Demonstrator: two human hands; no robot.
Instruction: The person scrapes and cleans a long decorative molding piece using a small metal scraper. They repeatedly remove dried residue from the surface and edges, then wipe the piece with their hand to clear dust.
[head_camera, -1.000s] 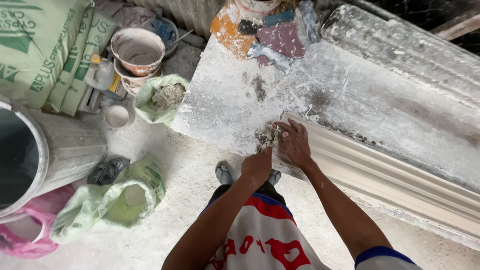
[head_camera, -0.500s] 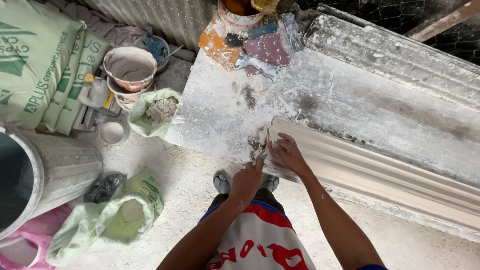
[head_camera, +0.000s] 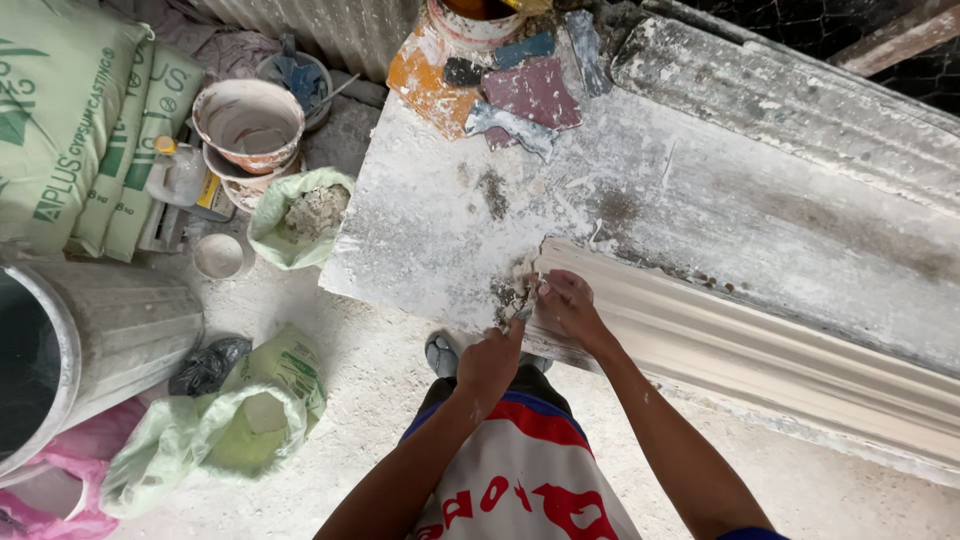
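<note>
The left hand (head_camera: 490, 362) pinches a small scraper (head_camera: 521, 308) in its fingers, blade pointing toward one o'clock. The right hand (head_camera: 570, 305) rests fingers together on the plaster cornice (head_camera: 760, 350), whose long axis runs ten to four along the bench (head_camera: 640, 200).

Small tool under left hand (head_camera: 490, 362) mostly covered, kind not determinable. Moulding (head_camera: 760, 350) cut off at right edge. Metal drum (head_camera: 90, 340) and pink bag (head_camera: 70, 480) cropped at left edge. Bucket (head_camera: 478, 18) cropped at top. Contents of green bag (head_camera: 300, 215) unclear
</note>
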